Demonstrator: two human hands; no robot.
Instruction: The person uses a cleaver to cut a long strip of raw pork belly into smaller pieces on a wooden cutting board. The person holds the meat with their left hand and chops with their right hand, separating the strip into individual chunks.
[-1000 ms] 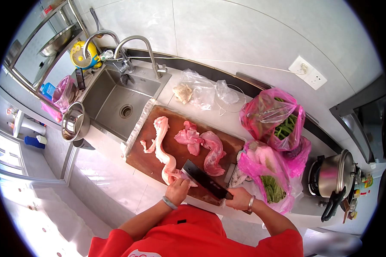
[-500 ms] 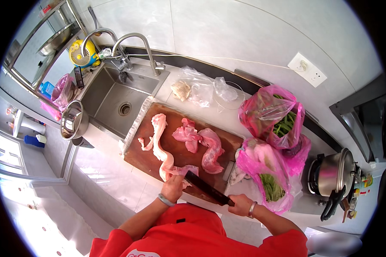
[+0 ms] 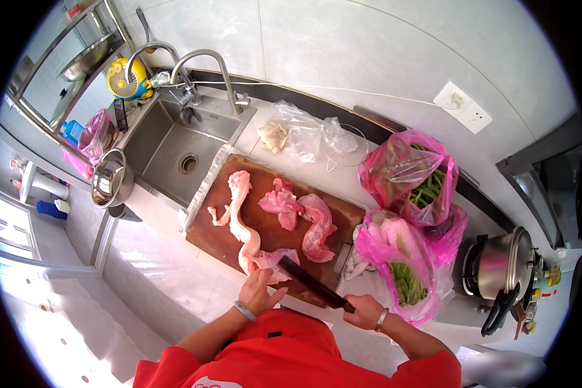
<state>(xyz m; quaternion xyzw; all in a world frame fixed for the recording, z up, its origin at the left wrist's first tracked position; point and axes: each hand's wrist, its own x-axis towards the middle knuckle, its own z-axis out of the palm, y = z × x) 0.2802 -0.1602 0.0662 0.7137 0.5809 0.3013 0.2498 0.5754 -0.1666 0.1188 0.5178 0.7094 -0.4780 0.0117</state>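
Observation:
My right hand [image 3: 363, 311] grips the handle of a dark-bladed kitchen knife [image 3: 309, 280], whose blade slants up and left over the near edge of the brown cutting board [image 3: 258, 169]. My left hand [image 3: 257, 294] has its thumb and fingers apart, with the fingertips at the near end of a long strip of pale, fatty raw meat [image 3: 240, 220]. That strip winds down the board's left side and ends in a pinker flap [image 3: 279, 260] by the blade tip. Two darker pink pieces of meat, one lumpy [image 3: 281, 205] and one curved [image 3: 318, 227], lie to the right.
Left of the board is a steel sink [image 3: 168, 152] with a metal bowl [image 3: 112, 183] at its near left corner. Pink bags of green vegetables [image 3: 410, 178] crowd the right side, before a pressure cooker [image 3: 495, 265]. Clear plastic bags [image 3: 304, 136] lie behind the board.
My left hand has loosened from the near end of the meat and drawn slightly toward me, its thumb now spread. The knife and right hand have hardly moved.

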